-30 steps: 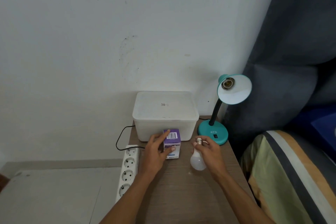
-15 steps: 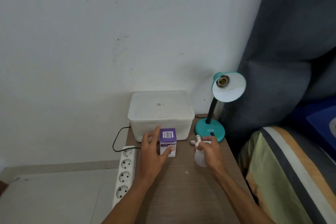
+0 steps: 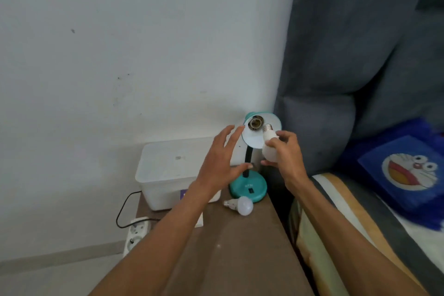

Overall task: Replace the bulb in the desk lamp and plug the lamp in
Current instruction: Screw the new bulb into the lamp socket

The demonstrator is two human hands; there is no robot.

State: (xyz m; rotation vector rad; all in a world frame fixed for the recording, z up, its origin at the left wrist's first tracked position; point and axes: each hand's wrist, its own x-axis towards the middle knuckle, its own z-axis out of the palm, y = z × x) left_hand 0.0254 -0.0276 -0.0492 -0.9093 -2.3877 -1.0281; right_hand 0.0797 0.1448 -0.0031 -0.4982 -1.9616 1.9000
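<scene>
A teal desk lamp point(image 3: 248, 187) stands at the back right of the wooden table, its shade tipped toward me with the bare socket point(image 3: 255, 124) showing. My right hand point(image 3: 286, 154) grips a white bulb point(image 3: 270, 149) with its screw base pointing up-left, just right of the socket. My left hand point(image 3: 222, 163) is raised with spread fingers, its fingertips by the shade's left rim, holding nothing. A second white bulb point(image 3: 241, 205) lies on the table in front of the lamp base. The purple bulb box point(image 3: 183, 193) is mostly hidden behind my left forearm.
A white lidded plastic box point(image 3: 173, 166) sits against the wall left of the lamp. A white power strip point(image 3: 135, 234) with a black cord lies on the floor left of the table. A dark curtain point(image 3: 348, 55) and a bed with a blue pillow point(image 3: 406, 170) border the table's right side.
My right hand rose from the table to the lamp shade holding a bulb, another bulb now lies on the table. My left hand let go of the purple box and lifted toward the shade.
</scene>
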